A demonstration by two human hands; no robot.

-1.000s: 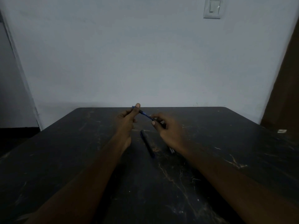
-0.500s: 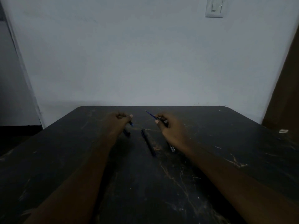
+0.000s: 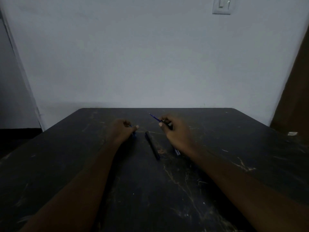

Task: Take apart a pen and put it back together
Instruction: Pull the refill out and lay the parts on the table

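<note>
Head view: a thin blue plastic pen refill [image 3: 154, 118] is being pinched by the right hand [image 3: 173, 131] fingers; the left hand [image 3: 122, 129] fingers are being curled around a small blue piece [image 3: 134, 131], the slim dark pen barrel [image 3: 152, 145] lying between them on the tabletop [image 3: 217, 164]. Alignment is being advised before insertion.

table [image 3: 217, 164]: dark, scratched, beneath the fingers | wall [image 3: 150, 56]: pale, beyond the fingers | light switch [image 3: 221, 5]: high, right of the fingers | small white scrap [image 3: 292, 133]: table edge, far right
</note>
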